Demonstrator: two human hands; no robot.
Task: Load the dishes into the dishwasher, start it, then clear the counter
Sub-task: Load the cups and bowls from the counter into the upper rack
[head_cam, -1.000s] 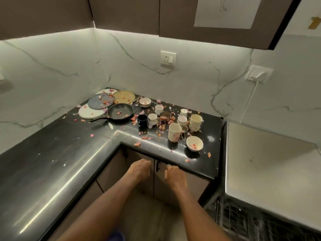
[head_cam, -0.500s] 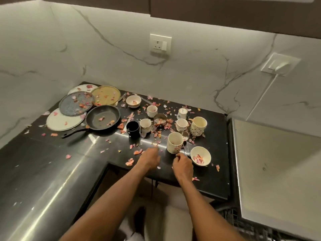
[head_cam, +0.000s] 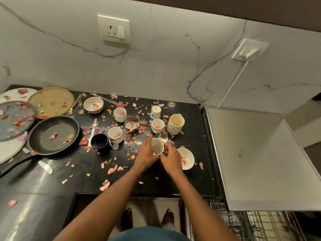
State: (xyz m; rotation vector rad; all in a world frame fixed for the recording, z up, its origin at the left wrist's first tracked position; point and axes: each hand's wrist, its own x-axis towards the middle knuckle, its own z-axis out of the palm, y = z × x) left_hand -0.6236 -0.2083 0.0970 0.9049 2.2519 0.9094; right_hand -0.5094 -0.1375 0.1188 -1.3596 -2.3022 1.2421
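From the head camera we see our left hand (head_cam: 145,154) and right hand (head_cam: 171,158) both curled around a cream ceramic mug (head_cam: 157,146) near the middle of the black stone counter (head_cam: 151,180), the mug tilted with its mouth toward us. At its 3 o'clock sits a cream bowl (head_cam: 188,158) holding petals, at 12 o'clock a small steel bowl (head_cam: 161,137), and at 9 o'clock a black frying pan (head_cam: 52,134). At 4 o'clock lies the wire dishwasher rack (head_cam: 251,225).
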